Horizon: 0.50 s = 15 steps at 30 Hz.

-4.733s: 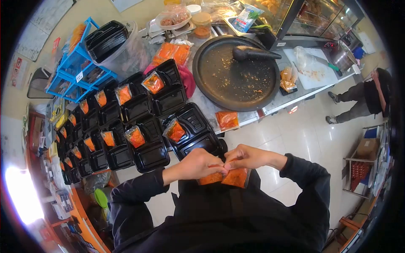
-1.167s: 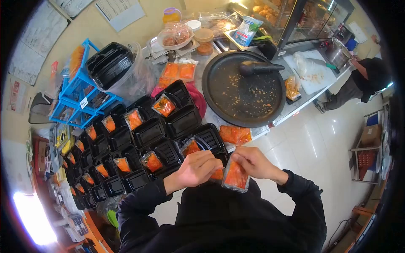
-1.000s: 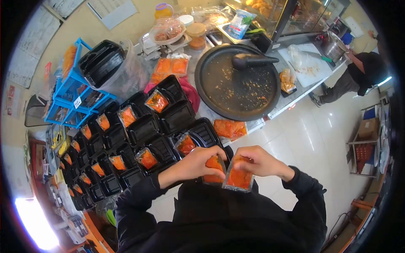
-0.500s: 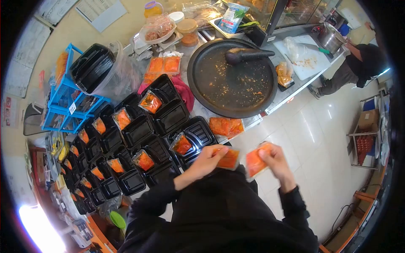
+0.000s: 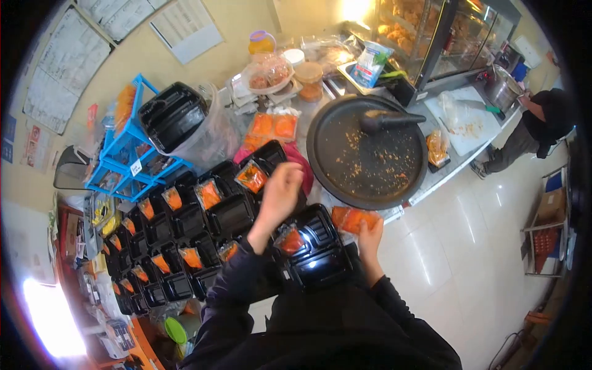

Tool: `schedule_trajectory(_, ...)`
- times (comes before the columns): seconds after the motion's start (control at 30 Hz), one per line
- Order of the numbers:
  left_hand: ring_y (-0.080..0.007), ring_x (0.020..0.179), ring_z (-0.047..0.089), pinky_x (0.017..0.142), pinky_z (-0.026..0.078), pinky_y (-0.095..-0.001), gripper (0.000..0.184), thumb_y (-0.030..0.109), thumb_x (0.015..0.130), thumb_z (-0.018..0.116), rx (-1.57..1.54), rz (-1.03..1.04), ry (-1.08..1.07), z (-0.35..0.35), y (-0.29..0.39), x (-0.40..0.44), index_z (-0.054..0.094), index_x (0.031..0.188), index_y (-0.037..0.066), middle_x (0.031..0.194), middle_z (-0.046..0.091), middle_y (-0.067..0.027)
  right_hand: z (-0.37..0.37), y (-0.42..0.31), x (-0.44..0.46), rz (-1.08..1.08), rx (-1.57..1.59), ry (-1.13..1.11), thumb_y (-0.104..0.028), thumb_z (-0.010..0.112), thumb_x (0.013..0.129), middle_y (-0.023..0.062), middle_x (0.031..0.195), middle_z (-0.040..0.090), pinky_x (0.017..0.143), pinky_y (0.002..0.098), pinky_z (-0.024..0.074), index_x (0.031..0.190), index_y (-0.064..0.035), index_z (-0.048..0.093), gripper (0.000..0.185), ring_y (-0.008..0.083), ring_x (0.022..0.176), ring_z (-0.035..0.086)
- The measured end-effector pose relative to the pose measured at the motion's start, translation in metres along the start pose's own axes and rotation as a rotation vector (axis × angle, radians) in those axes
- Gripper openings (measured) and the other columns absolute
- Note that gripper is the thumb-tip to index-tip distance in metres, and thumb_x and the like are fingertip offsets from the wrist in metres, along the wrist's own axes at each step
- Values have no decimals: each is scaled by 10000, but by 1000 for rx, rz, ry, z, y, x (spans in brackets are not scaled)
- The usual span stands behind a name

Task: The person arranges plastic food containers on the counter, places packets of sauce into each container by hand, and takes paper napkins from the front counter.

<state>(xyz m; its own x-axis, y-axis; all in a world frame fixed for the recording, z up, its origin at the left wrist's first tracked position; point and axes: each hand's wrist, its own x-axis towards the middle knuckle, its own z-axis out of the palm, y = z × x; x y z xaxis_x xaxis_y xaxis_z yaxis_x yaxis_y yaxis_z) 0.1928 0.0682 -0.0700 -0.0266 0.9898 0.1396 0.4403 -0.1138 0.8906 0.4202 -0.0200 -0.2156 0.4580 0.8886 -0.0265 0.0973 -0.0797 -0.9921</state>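
Note:
My left hand (image 5: 281, 194) is raised over the black trays with its fingers curled; whatever may be in them is hidden. Close to it, a clear packet of orange-red food (image 5: 251, 177) lies in a black compartment tray (image 5: 268, 157). Below and right of that hand, another black tray (image 5: 320, 265) carries a similar packet (image 5: 290, 240). At the counter edge, my right hand (image 5: 370, 243) has its fingers closed on the right end of the flat orange packets (image 5: 353, 219). How many it grips I cannot tell.
Rows of black trays with orange packets extend left. A wide dark stone mortar (image 5: 370, 185) holds a pestle (image 5: 388, 119). More orange packets (image 5: 271, 125) lie behind on a pink cloth. A blue rack (image 5: 123, 166) stands left. Another person (image 5: 536, 123) is at far right.
Both hands held orange packets over my lap. The left hand has moved up over the trays, with no packet visible in it. The right has moved to the packets at the counter edge.

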Motion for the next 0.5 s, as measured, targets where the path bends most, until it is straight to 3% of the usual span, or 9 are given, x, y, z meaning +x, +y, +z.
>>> schedule_trajectory(0.03,-165,952,644,829,501,-294,210,140,956,572,46,20,71,-16,-27,27,602,1114,4,982,676,-91,4,-17,-6,-84,-122,43,-49,599,861,206,1112,549,971,379,410,1151,25,484,320,318,1095,541)
schedule_trajectory(0.13,-256,848,683,806,515,-324,152,99,907,580,283,98,200,-50,-77,101,652,1008,11,912,702,-127,21,-25,-21,-224,-231,61,-63,592,862,229,1130,500,1003,419,355,1168,48,451,354,367,1111,487)
schedule_trajectory(0.2,-313,968,642,849,498,-344,217,91,872,588,523,160,108,-59,-127,148,638,1076,32,1038,680,-124,31,-14,-23,-266,-365,-5,-73,600,852,235,1129,456,1006,445,311,1164,63,424,383,377,1112,436)
schedule_trajectory(0.3,-316,1168,528,917,453,-439,351,102,846,592,731,426,-92,-57,-165,194,576,1195,67,1238,592,-98,36,-6,-19,-309,-477,-20,-92,639,823,222,1090,428,972,451,301,1136,66,418,415,374,1076,410)
schedule_trajectory(0.4,-284,1304,397,950,397,-533,482,120,815,631,1005,185,-199,-49,-176,216,502,1280,115,1376,476,-76,29,-27,-12,-347,-492,-17,-102,693,782,208,1082,397,951,443,304,1106,27,393,460,351,1046,401)
schedule_trajectory(0.43,-266,1283,411,918,373,-584,512,141,788,677,1058,205,-222,-51,-173,218,497,1267,135,1316,501,-70,25,-22,-15,-353,-423,-17,-95,693,779,206,1088,384,960,450,290,1119,24,375,480,352,1057,389)
schedule_trajectory(0.5,-276,1245,437,917,376,-547,472,157,781,692,1108,238,-251,-56,-164,226,513,1217,131,1256,520,-75,15,-11,-17,-345,-275,-11,-69,712,754,193,1096,365,964,441,285,1111,-1,355,511,335,1061,381)
